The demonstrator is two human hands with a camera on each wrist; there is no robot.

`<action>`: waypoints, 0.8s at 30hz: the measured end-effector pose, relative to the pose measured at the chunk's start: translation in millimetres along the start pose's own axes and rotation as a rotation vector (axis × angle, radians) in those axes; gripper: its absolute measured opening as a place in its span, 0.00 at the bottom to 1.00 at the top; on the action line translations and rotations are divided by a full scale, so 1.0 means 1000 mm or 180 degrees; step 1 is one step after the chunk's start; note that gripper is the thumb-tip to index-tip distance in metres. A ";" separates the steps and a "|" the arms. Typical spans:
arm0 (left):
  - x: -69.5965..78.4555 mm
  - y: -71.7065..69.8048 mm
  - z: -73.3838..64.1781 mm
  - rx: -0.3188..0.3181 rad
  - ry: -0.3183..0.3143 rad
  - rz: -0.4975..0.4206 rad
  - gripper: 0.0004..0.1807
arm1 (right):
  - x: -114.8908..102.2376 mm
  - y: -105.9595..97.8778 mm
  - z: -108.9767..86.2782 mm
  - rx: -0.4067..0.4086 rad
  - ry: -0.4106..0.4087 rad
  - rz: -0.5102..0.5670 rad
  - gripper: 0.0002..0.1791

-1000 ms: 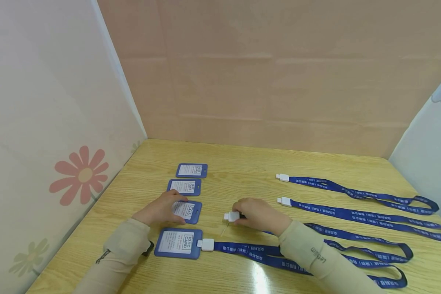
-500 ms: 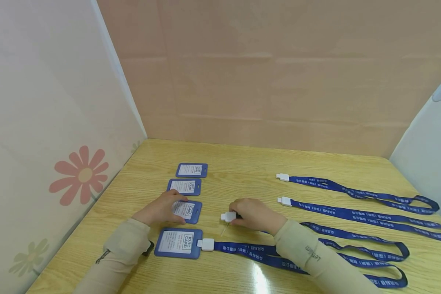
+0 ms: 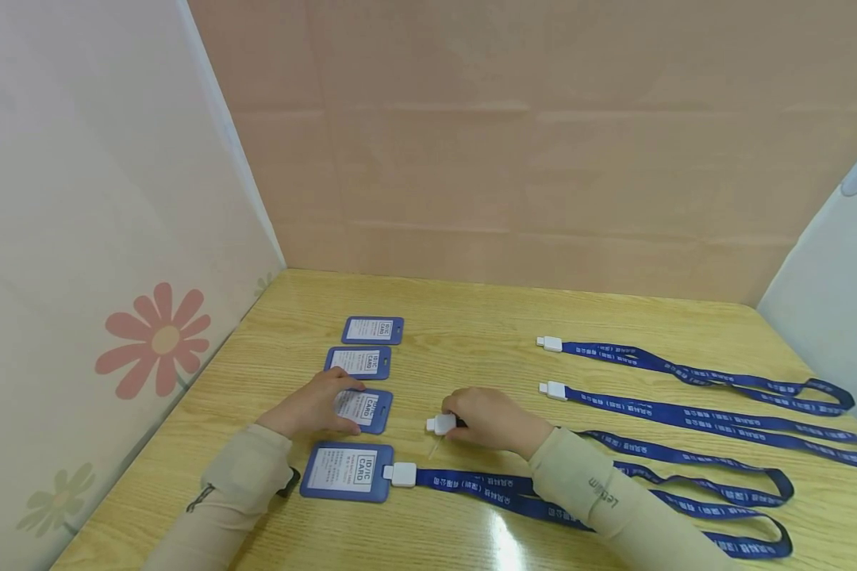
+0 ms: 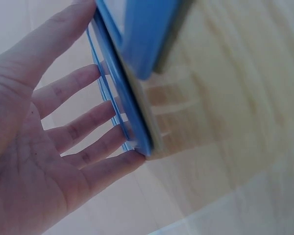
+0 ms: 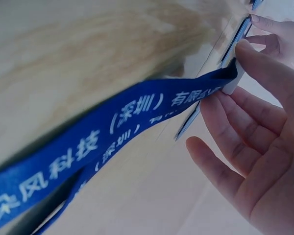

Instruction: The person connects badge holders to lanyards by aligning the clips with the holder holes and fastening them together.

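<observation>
My left hand (image 3: 317, 404) rests on the left part of a blue ID badge holder (image 3: 363, 411), third from the back. It grips the holder across its width, thumb and fingers at its edges; the left wrist view shows the fingers (image 4: 90, 142) against the blue rim. My right hand (image 3: 491, 419) pinches the white clip (image 3: 440, 424) of a blue lanyard (image 5: 122, 122) between thumb and fingers. The clip's narrow end points left at the holder, with a gap between them. The lanyard's printed strap trails right, partly hidden under my forearm.
Two more badge holders lie behind, one (image 3: 358, 362) near my left hand and one (image 3: 374, 330) farther back. In front, another holder (image 3: 346, 473) is joined to a lanyard clip (image 3: 403, 474). Two lanyards (image 3: 685, 373) (image 3: 707, 420) stretch across the right side of the wooden table (image 3: 464, 317).
My right hand has moved a little left with the lanyard clip, and the strap has slid along slightly. My left hand and the badge holder have stayed in place.
</observation>
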State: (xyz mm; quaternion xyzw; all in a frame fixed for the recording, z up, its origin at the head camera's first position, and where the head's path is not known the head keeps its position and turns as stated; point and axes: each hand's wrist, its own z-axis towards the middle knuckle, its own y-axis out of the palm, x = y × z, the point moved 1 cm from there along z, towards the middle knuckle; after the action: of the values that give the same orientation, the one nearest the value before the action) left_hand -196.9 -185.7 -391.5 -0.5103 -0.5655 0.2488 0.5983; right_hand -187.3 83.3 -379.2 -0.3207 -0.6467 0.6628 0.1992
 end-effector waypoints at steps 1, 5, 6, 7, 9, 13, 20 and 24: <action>0.000 0.000 0.000 0.0000 0.0003 -0.0004 0.34 | 0.000 0.000 0.000 -0.0013 0.0001 0.0004 0.09; 0.000 0.000 0.000 0.0003 0.0028 -0.0011 0.34 | -0.001 -0.001 0.002 -0.0025 -0.0020 0.0014 0.09; 0.000 0.000 0.000 0.0003 0.0033 -0.0008 0.34 | -0.001 -0.001 0.002 -0.0030 -0.0021 0.0008 0.09; -0.001 0.000 0.000 0.0003 0.0036 -0.0005 0.34 | -0.002 -0.001 0.002 -0.0036 -0.0018 0.0009 0.09; -0.001 0.000 0.000 0.0004 0.0038 -0.0004 0.34 | -0.002 -0.001 0.003 -0.0038 -0.0013 0.0008 0.09; -0.001 0.000 0.000 -0.0009 0.0020 -0.0006 0.34 | -0.002 0.000 0.004 -0.0048 -0.0001 0.0012 0.09; -0.001 -0.001 0.000 -0.0033 -0.0012 -0.0023 0.34 | -0.003 0.000 0.006 -0.0092 0.0032 0.0036 0.09; 0.000 -0.002 0.000 -0.0031 0.0028 -0.0027 0.34 | -0.002 0.001 0.008 -0.0095 0.0044 0.0024 0.09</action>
State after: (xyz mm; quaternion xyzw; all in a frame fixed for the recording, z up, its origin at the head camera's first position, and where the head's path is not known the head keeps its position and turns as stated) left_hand -197.2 -186.5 -390.1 -0.5118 -0.5663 0.2412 0.5993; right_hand -191.3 75.8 -380.6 -0.3307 -0.6539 0.6515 0.1963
